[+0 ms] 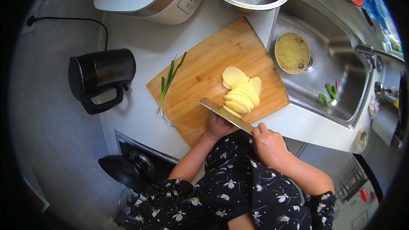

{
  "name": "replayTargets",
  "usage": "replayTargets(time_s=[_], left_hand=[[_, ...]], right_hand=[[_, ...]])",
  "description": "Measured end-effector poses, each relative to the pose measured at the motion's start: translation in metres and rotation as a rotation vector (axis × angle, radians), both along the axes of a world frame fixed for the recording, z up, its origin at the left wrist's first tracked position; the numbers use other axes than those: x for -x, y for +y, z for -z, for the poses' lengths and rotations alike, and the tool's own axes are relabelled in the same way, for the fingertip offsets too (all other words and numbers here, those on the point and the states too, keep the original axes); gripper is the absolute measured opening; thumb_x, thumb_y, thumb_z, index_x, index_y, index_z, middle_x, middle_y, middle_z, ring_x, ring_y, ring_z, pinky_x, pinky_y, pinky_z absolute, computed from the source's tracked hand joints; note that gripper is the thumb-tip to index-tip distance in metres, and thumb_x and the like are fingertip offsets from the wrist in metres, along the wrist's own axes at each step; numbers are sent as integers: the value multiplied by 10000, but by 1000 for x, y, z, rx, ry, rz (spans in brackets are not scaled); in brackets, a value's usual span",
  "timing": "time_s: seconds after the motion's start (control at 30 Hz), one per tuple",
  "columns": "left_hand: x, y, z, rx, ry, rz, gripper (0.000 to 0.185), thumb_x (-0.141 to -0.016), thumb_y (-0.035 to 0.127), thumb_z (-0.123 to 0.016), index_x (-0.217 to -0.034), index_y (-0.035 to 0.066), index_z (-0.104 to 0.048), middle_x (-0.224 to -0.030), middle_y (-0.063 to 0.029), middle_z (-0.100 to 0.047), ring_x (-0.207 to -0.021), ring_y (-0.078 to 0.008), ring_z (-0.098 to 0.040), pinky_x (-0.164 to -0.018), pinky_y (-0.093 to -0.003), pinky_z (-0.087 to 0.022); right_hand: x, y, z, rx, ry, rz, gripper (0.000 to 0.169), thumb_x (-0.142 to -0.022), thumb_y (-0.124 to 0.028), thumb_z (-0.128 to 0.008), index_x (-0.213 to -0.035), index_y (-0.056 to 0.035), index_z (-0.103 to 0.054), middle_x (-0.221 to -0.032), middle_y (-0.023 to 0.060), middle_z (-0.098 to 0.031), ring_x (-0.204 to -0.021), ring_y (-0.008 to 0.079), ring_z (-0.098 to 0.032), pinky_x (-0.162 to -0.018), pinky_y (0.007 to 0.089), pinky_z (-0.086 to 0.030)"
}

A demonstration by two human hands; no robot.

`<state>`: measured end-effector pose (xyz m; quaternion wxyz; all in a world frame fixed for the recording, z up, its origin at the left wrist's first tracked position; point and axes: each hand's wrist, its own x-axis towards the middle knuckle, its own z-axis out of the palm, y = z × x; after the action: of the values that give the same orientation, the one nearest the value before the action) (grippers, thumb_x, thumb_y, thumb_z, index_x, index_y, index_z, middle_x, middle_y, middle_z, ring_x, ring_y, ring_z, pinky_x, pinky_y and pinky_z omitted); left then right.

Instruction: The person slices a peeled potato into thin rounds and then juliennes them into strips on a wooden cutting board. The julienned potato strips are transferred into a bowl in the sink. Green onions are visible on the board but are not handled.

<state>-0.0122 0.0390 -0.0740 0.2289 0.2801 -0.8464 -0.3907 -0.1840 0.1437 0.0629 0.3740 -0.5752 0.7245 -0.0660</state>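
Observation:
My right hand (269, 142) grips the handle of a kitchen knife (228, 115), its broad blade reaching up and left over the wooden cutting board (204, 54). My left hand (219, 126) is at the near edge of the board, its fingers partly hidden behind the blade; whatever lies under them cannot be seen. Just beyond the blade, overlapping pale yellow slices, apparently potato (241, 97), lie in a fanned pile, the nearest one close to the knife. Green onion stalks (168, 83) rest across the left edge of the board.
A black kettle-like jug (102, 78) lies at the left. Behind the board are a rice cooker (172, 3) and a steel bowl (249, 6). The sink (335, 48) at the right holds a bowl of pale shreds (291, 52) and green peppers (330, 93). A black pan (123, 172) is at lower left.

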Motion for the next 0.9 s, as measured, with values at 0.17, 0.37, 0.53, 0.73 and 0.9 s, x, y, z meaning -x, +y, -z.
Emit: replayTargets(time_s=[0.17, 0.37, 0.53, 0.73, 0.9], left_hand=[[-5, 4, 17, 30, 3, 9, 404, -713, 201, -800, -1059, 85, -628, -1032, -146, -611, -909, -365, -592, -793, -456, -480], [-16, 9, 19, 32, -25, -37, 480, -696, 212, -805, -1111, 68, -611, -1092, -180, -576, -970, -392, -563, -865, -482, -463], [-9, 7, 14, 86, 2, -60, 455, -722, 198, -777, -1128, 77, -611, -1075, -177, -578, -942, -388, -573, -851, -465, -478], [-7, 7, 9, 168, 72, -85, 364, -711, 79, -762, -1025, 88, -579, -986, -130, -560, -876, -341, -567, -790, -426, -491], [-3, 7, 8, 171, 66, -102, 368, -694, 14, -750, -999, 94, -562, -965, -110, -538, -889, -332, -552, -784, -421, -488]], right_hand=[[-2, 0, 5, -18, -17, 25, 87, -791, -53, -591, -820, 10, -538, -819, 164, -532, -626, 320, -626, -551, 410, -523], [0, -10, 2, -8, -29, -44, 77, -776, -32, -544, -803, 40, -544, -815, 184, -556, -625, 312, -660, -544, 389, -548], [-4, -13, 15, -14, -27, -24, 72, -785, -34, -539, -805, 35, -544, -821, 191, -569, -622, 323, -657, -541, 400, -545], [-13, -25, 57, 92, -98, 122, 86, -795, -41, -579, -800, 34, -538, -816, 215, -572, -634, 384, -622, -561, 450, -523], [-5, -22, 53, 129, -163, 155, 103, -782, -37, -609, -810, 44, -553, -812, 220, -578, -669, 408, -618, -588, 473, -518]])
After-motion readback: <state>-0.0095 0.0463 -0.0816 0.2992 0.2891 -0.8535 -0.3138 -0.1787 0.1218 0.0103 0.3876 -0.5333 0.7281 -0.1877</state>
